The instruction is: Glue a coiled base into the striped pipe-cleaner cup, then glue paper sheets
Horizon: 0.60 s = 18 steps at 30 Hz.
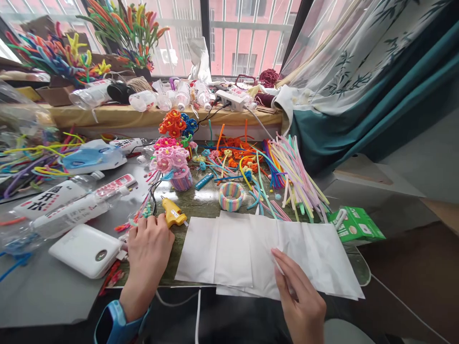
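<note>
My left hand [150,241], with a blue watch on its wrist, is curled down against the yellow glue gun [174,212]. The grip end of the glue gun is covered by my fingers, and the fingertips are out of sight. Several thin white sheets [233,253], overlapping like tissue or soft paper, lie in a row along the front edge of the table. My right hand [301,298] is over the middle of them, its thumb and fingers pinched on a white sheet. A striped pastel ring-shaped pot [231,197] stands just behind the sheets.
Pipe-cleaner flowers [170,157] stand in a striped pot at the back. Loose pipe cleaners [297,177] spread behind the sheets. A green box [358,224] sits at right. A white power bank [88,251] and plastic bottles [79,210] lie at left. A power strip [231,101] rests on the sill.
</note>
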Each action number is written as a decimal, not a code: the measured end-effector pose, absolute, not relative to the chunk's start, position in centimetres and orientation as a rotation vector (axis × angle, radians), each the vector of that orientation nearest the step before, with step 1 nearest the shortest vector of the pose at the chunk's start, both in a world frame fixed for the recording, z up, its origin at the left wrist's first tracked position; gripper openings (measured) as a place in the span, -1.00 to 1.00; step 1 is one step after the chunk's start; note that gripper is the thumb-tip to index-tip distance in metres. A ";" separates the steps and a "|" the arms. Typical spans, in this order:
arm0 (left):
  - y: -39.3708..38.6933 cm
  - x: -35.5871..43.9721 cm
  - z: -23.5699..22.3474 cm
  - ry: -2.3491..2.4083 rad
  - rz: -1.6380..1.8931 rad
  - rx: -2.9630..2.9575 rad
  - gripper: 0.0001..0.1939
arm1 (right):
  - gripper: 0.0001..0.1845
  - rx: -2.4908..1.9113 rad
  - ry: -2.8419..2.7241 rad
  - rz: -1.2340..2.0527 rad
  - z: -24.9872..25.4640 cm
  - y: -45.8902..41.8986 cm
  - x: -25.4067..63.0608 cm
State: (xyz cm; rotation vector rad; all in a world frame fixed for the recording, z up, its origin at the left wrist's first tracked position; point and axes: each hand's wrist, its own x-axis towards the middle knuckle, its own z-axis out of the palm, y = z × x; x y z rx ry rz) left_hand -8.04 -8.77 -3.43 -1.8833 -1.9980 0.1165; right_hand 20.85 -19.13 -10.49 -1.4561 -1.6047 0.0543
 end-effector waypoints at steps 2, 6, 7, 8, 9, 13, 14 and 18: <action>-8.6 -8.1 -3.2 -1.966 0.112 -1.902 -0.73 | -0.70 -1.491 -1.549 0.095 -10.4 -19.2 20.6; -9.3 -8.4 -2.6 -1.979 -0.042 -1.922 -0.75 | -0.66 -1.452 -1.547 0.113 -10.4 -18.7 20.4; -9.6 -8.4 -2.4 -2.007 -0.146 -1.921 -0.73 | -0.66 -1.423 -1.567 0.107 -10.5 -18.6 20.5; -10.0 -8.3 -2.2 -2.025 -0.286 -1.940 -0.71 | -0.65 -1.394 -1.592 0.100 -10.6 -18.5 20.5; -10.3 -8.1 -2.0 -2.026 -0.451 -1.985 -0.70 | -0.65 -1.372 -1.612 0.096 -10.7 -18.4 20.5; -10.9 -6.1 -1.3 -1.984 -1.012 -2.395 -0.67 | -0.63 -1.374 -1.588 0.115 -11.0 -18.3 20.4; -10.8 -5.5 -1.2 -2.042 -1.037 -2.508 -0.68 | -0.63 -1.386 -1.563 0.122 -11.0 -18.3 20.3; -9.9 -3.1 -1.4 -2.276 -0.905 -2.839 -0.67 | -0.64 -1.443 -1.482 0.169 -10.9 -18.3 20.2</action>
